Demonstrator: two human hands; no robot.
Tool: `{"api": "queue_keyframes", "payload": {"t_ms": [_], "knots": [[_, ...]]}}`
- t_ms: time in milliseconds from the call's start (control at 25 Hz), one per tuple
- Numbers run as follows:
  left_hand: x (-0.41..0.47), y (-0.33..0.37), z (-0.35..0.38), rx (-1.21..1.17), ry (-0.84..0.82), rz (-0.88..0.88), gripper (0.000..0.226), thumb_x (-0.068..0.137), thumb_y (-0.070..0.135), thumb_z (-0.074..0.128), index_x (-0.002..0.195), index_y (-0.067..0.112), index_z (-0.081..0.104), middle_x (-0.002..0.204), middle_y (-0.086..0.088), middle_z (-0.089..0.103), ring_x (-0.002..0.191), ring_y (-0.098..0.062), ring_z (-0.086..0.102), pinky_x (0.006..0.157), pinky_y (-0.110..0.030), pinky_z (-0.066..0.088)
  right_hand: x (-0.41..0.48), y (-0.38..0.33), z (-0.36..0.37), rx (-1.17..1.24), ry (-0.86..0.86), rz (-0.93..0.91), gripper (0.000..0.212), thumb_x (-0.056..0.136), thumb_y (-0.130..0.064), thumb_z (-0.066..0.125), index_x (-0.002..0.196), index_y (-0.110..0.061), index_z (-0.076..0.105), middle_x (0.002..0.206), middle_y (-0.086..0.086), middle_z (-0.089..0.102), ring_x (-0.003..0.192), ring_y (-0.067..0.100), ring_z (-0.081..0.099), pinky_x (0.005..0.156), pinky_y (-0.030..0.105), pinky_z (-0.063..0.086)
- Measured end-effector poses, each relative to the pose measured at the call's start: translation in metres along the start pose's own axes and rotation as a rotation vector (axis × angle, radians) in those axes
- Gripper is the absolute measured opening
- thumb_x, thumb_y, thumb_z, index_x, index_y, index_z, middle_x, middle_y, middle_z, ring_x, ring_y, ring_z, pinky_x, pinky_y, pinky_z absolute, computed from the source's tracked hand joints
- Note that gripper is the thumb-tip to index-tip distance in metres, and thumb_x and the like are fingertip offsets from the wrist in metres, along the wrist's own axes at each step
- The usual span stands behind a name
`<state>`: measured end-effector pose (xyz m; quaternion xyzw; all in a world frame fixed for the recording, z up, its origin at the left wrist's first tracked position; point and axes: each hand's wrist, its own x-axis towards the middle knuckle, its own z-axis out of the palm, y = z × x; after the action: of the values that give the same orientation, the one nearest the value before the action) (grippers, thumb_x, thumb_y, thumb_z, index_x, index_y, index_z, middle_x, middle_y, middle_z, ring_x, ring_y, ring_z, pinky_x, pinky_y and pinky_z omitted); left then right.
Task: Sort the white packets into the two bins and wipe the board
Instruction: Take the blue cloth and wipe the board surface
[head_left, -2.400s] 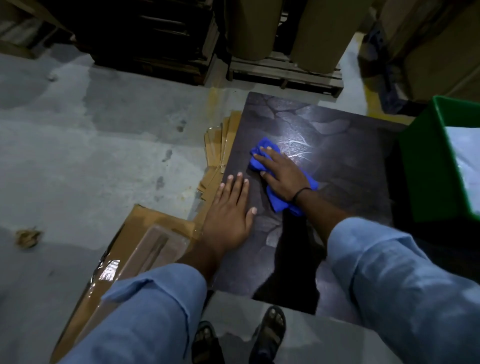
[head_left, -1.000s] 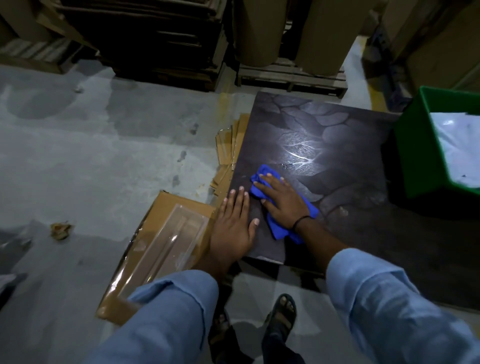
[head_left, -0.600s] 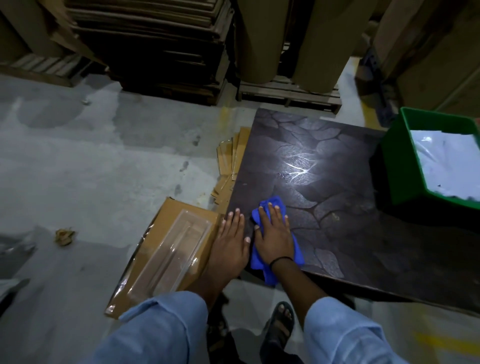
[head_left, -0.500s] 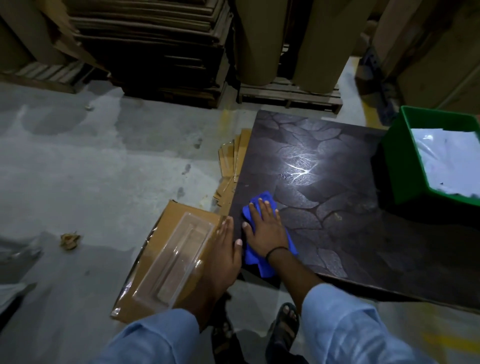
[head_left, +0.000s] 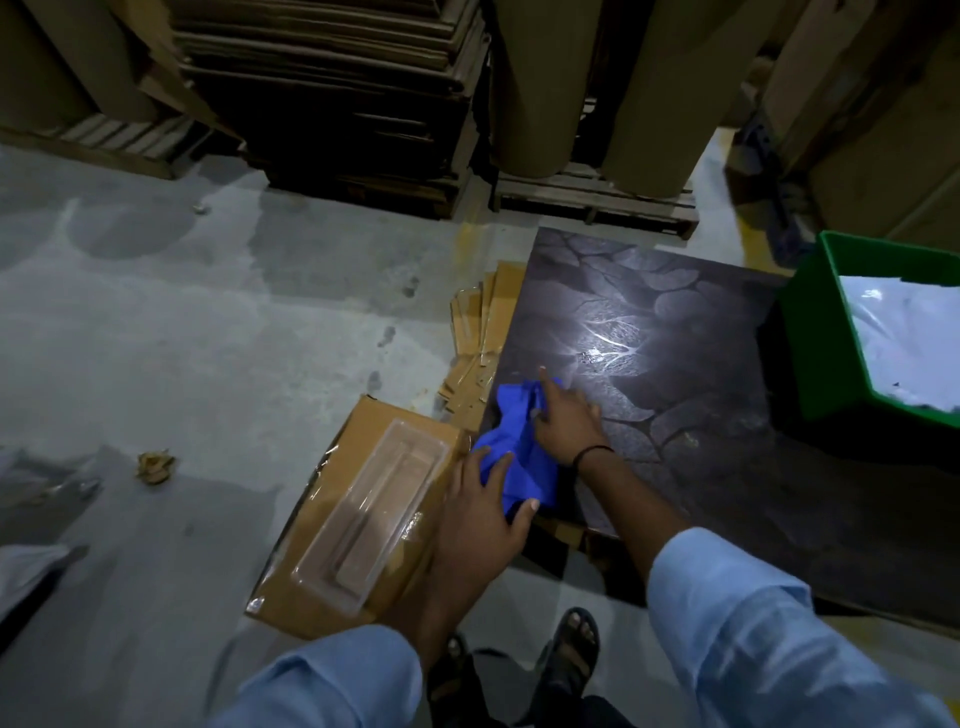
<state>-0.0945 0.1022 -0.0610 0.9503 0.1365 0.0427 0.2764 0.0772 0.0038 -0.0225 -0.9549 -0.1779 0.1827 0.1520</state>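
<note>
The dark stone-patterned board (head_left: 675, 364) lies on the floor in front of me. A blue cloth (head_left: 511, 447) is bunched up over its near left corner. My right hand (head_left: 563, 421) holds the cloth's upper part with curled fingers, index finger pointing out straight. My left hand (head_left: 478, 509) has come in from below, and the cloth's lower end sits between its fingers and thumb. A green bin (head_left: 810, 332) stands on the board's right side with white packets (head_left: 904, 338) inside. No second bin is in view.
A brown cardboard box with a clear plastic tray on top (head_left: 363, 514) lies left of the board, under my left wrist. Flat cardboard pieces (head_left: 478, 332) fan out along the board's left edge. Pallets with brown rolls (head_left: 592, 197) stand behind. My sandalled feet (head_left: 571, 649) are below.
My right hand was wiping the board with the cloth flat under its palm. Now the cloth is bunched at the left corner, and my left hand has moved off the board onto it.
</note>
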Motion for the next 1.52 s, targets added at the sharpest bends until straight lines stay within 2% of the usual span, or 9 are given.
{"api": "queue_keyframes", "payload": {"t_ms": [120,280,360,440,760,960,1120,1320,1520], "knots": [[0.011,0.001,0.002,0.100,-0.101,-0.058,0.071,0.083,0.061,0.054,0.145,0.028,0.046,0.153,-0.011,0.035,0.139,-0.034,0.034,0.112,-0.044,0.038,-0.012,0.019,-0.007,-0.087,0.141,-0.154,0.067,0.087,-0.012,0.051,0.152,-0.019,0.034,0.147,0.011,0.046,0.125,0.037,0.043,0.106,0.042,0.040],[0.019,-0.002,-0.006,0.175,-0.146,-0.014,0.061,0.086,0.053,0.055,0.140,0.027,0.044,0.145,-0.010,0.040,0.129,-0.032,0.044,0.099,-0.044,0.048,-0.015,0.019,-0.003,-0.341,-0.131,-0.420,0.073,0.088,-0.013,0.058,0.154,-0.030,0.030,0.160,0.011,0.025,0.141,0.034,0.030,0.111,0.045,0.038],[0.021,-0.005,-0.012,0.181,-0.153,-0.010,0.053,0.089,0.045,0.054,0.136,0.024,0.045,0.142,-0.009,0.044,0.125,-0.030,0.047,0.096,-0.042,0.048,-0.014,0.011,0.003,-0.461,-0.196,-0.421,0.075,0.092,-0.020,0.058,0.156,-0.035,0.021,0.162,0.014,0.015,0.140,0.035,0.030,0.107,0.045,0.041],[0.019,-0.011,-0.018,0.155,-0.151,-0.057,0.049,0.091,0.036,0.053,0.137,0.022,0.045,0.144,-0.009,0.044,0.123,-0.030,0.049,0.096,-0.040,0.047,-0.013,0.000,0.009,-0.515,-0.187,-0.406,0.073,0.094,-0.024,0.056,0.156,-0.035,0.018,0.158,0.017,0.015,0.135,0.037,0.036,0.098,0.046,0.047],[-0.003,-0.027,-0.033,0.001,-0.096,-0.228,0.062,0.089,0.048,0.061,0.143,0.022,0.042,0.138,-0.005,0.051,0.120,-0.027,0.053,0.097,-0.039,0.049,-0.025,-0.057,0.024,-0.401,-0.157,-0.408,0.042,0.096,-0.016,0.048,0.137,-0.021,0.047,0.143,0.020,0.034,0.099,0.041,0.063,0.081,0.043,0.050],[-0.029,-0.076,-0.064,0.024,0.045,-0.333,0.054,0.086,0.034,0.064,0.137,0.019,0.051,0.131,-0.005,0.057,0.113,-0.029,0.058,0.093,-0.044,0.051,-0.025,-0.114,0.046,-0.388,-0.185,-0.558,0.043,0.093,-0.019,0.054,0.136,-0.019,0.050,0.141,0.018,0.038,0.106,0.041,0.060,0.084,0.045,0.049],[-0.059,-0.123,-0.078,0.210,0.165,-0.346,0.050,0.079,0.032,0.065,0.125,0.014,0.060,0.124,-0.009,0.061,0.109,-0.033,0.057,0.092,-0.047,0.049,-0.034,-0.158,0.085,-0.410,-0.196,-0.651,0.035,0.094,-0.018,0.052,0.129,-0.017,0.055,0.133,0.016,0.042,0.101,0.039,0.062,0.078,0.043,0.051],[-0.083,-0.127,-0.060,0.231,0.028,-0.416,0.053,0.082,0.031,0.065,0.133,0.017,0.058,0.135,-0.010,0.054,0.118,-0.034,0.053,0.098,-0.045,0.047,-0.027,-0.167,0.127,-0.455,-0.270,-0.625,0.033,0.097,-0.014,0.047,0.129,-0.014,0.054,0.132,0.019,0.041,0.096,0.040,0.064,0.080,0.047,0.054],[-0.081,-0.127,-0.036,0.133,-0.179,-0.475,0.063,0.092,0.040,0.037,0.151,0.017,0.037,0.149,-0.009,0.046,0.131,-0.030,0.046,0.112,-0.041,0.035,-0.015,-0.160,0.154,-0.518,-0.335,-0.575,0.036,0.098,-0.012,0.043,0.134,-0.013,0.049,0.133,0.020,0.045,0.108,0.041,0.062,0.084,0.049,0.052]]}}
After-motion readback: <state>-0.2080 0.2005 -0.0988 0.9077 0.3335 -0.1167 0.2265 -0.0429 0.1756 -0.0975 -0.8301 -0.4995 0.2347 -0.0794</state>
